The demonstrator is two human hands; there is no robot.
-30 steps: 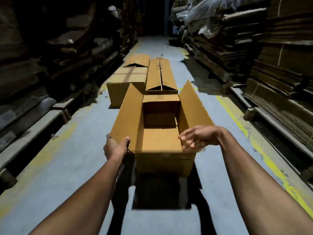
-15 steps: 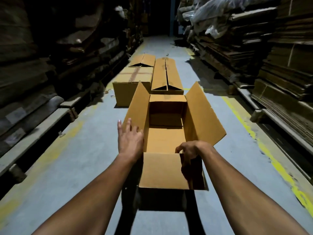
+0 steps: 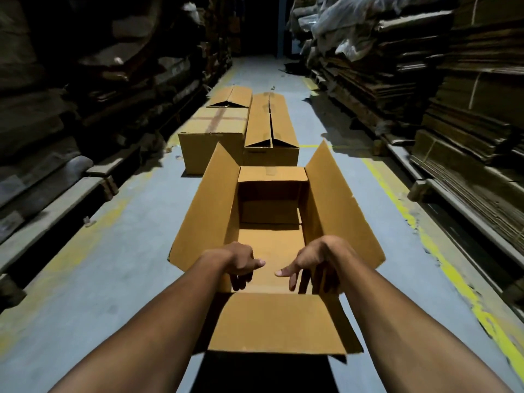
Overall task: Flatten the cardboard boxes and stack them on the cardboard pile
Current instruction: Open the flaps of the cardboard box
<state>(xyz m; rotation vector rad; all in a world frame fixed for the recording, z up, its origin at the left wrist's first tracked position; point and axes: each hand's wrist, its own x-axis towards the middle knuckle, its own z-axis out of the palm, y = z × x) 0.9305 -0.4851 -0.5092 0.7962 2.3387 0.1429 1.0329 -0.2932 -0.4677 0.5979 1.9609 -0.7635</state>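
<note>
The open box (image 3: 272,222) lies on the floor (image 3: 113,265) dead ahead, its long axis running from 6 o'clock, at the person's feet, to 12 o'clock, down the aisle. All four top flaps are turned out: the near flap (image 3: 280,324) folds toward the person, the far one stands at 12, and the long side flaps lean out to 9 and 3. Both hands reach over the near end wall. The left hand (image 3: 241,260) sits at about 11 o'clock from the near flap, the right hand (image 3: 314,260) at about 1 o'clock, level with each other, so neither is nearer. The fingers (image 3: 295,282) of both hands are spread slightly and curled down inside the box, hooked over the near wall and not yet clamped on it as far as I can tell; the thumbs point inward toward each other. Judging from this, the coming move is a pull or push along the 6–12 axis to collapse the box. Three more boxes (image 3: 269,129) wait beyond at 12. Flattened cardboard stacks (image 3: 467,143) line the aisle at 3 o'clock.
</note>
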